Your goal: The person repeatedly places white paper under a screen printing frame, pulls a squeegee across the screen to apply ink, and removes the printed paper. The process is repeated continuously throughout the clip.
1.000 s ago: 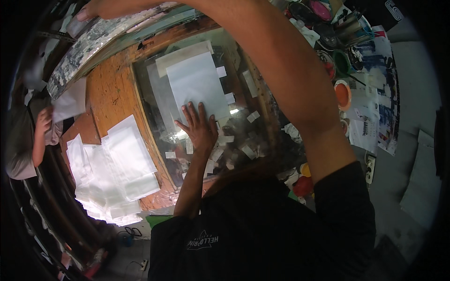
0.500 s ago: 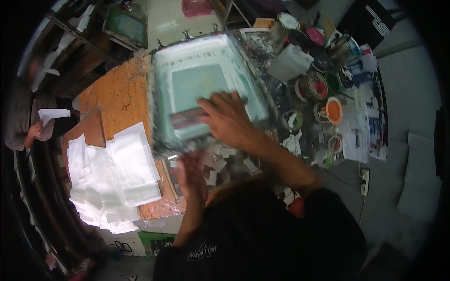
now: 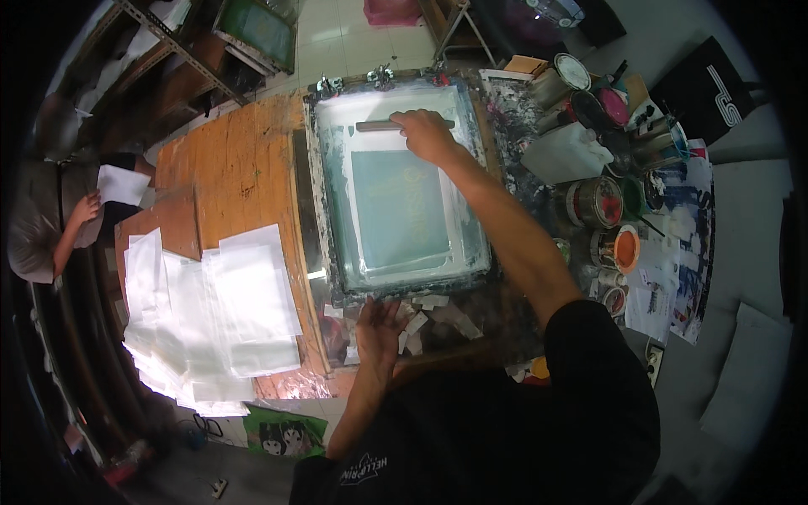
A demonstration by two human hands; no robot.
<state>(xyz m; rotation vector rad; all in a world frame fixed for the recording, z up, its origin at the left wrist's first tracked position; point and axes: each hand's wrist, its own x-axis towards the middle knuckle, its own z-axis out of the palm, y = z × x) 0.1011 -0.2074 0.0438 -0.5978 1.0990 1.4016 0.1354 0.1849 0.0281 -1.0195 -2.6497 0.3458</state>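
Note:
A screen-printing frame (image 3: 412, 286) lies flat on the bench, its pale mesh carrying a blue-green rectangle (image 3: 396, 223) with faint yellowish lettering. My right hand (image 3: 427, 135) is closed around a squeegee (image 3: 379, 126), a long dark bar lying across the white far part of the mesh. Just below the near edge of the frame is my left hand (image 3: 379, 332), palm up, fingers apart and holding nothing. Its fingertips come close to the frame; whether they touch it I cannot tell. Scraps of pale tape (image 3: 418, 324) lie beside that hand.
White sheets (image 3: 210, 311) are heaped on the wooden board (image 3: 236, 168) at left. Metal clamps (image 3: 380, 77) sit at the frame's far edge. Paint tins (image 3: 596, 202), an orange pot (image 3: 626, 248) and a white jug (image 3: 568, 154) crowd the right. Another person (image 3: 50, 210) holds paper.
My right hand has carried the squeegee from the near part of the mesh to its far end. The frame now lies flat and sharper in view. My left hand stays near the near edge.

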